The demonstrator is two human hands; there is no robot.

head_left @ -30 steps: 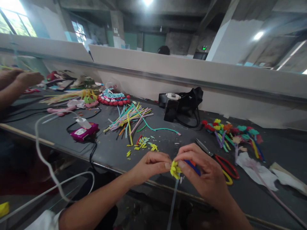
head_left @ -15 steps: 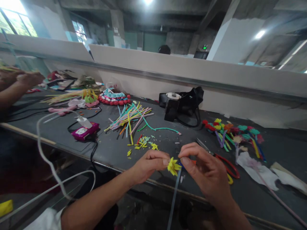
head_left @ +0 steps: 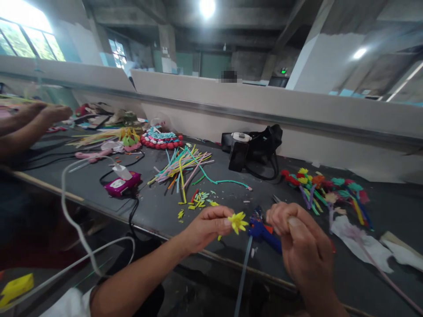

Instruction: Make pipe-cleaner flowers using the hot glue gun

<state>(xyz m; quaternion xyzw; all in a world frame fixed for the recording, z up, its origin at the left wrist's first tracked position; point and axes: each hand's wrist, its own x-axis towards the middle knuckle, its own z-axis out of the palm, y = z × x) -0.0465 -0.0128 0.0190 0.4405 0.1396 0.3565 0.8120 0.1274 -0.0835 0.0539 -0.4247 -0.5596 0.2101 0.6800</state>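
My left hand (head_left: 206, 226) pinches a small yellow paper flower (head_left: 238, 221) between thumb and fingertips, just above the front edge of the dark worktable (head_left: 99, 185). My right hand (head_left: 302, 240) has its fingers curled together a short way right of the flower, apart from it; whether anything is in them I cannot make out. Between the hands lies a blue glue gun (head_left: 264, 231) with a pale glue stick (head_left: 243, 277) hanging down from it.
Coloured straws (head_left: 185, 165) and yellow clippings (head_left: 198, 200) lie mid-table. Finished straw flowers (head_left: 325, 187) sit at the right beside white paper. A black bag (head_left: 256, 147), a magenta device (head_left: 122, 184) with cables, and another person's hands (head_left: 36, 116) at far left.
My right hand has let go of the flower and drawn right, closing its fingers. The flower stays in my left hand. The glue gun now shows between the hands. The view tilted slightly.
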